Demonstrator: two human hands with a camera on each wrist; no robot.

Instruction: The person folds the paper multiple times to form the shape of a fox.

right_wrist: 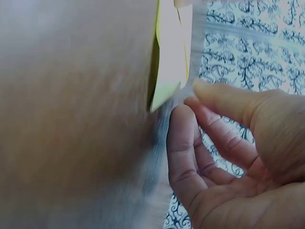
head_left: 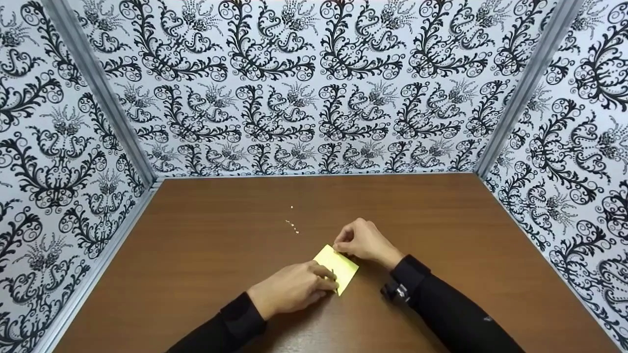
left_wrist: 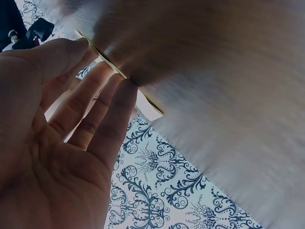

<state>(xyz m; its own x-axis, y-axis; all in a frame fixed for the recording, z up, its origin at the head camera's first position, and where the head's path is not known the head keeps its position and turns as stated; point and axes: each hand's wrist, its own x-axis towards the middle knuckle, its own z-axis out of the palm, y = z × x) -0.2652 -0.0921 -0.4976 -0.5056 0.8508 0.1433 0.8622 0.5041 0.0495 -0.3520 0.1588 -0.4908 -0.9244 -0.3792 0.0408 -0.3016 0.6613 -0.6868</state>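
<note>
A square sheet of yellow paper (head_left: 343, 272), like a sticky note, lies turned at an angle on the brown table. My left hand (head_left: 294, 289) rests its fingertips and thumb on the left part of the sheet, pressing it down; in the left wrist view the spread fingers (left_wrist: 112, 114) meet its pale edge. At the far corner of the sheet my right hand (head_left: 365, 240) has thumb and forefinger brought together in a pinch. The right wrist view shows those fingertips (right_wrist: 181, 114) right by the paper's end (right_wrist: 169, 76), though the exact contact is partly hidden.
Several tiny white scraps (head_left: 293, 225) lie on the table (head_left: 221, 220) beyond the left hand. Patterned black-and-white walls (head_left: 314, 88) with grey metal edges enclose the back and sides. A small dark device (head_left: 395, 292) hangs under the right wrist.
</note>
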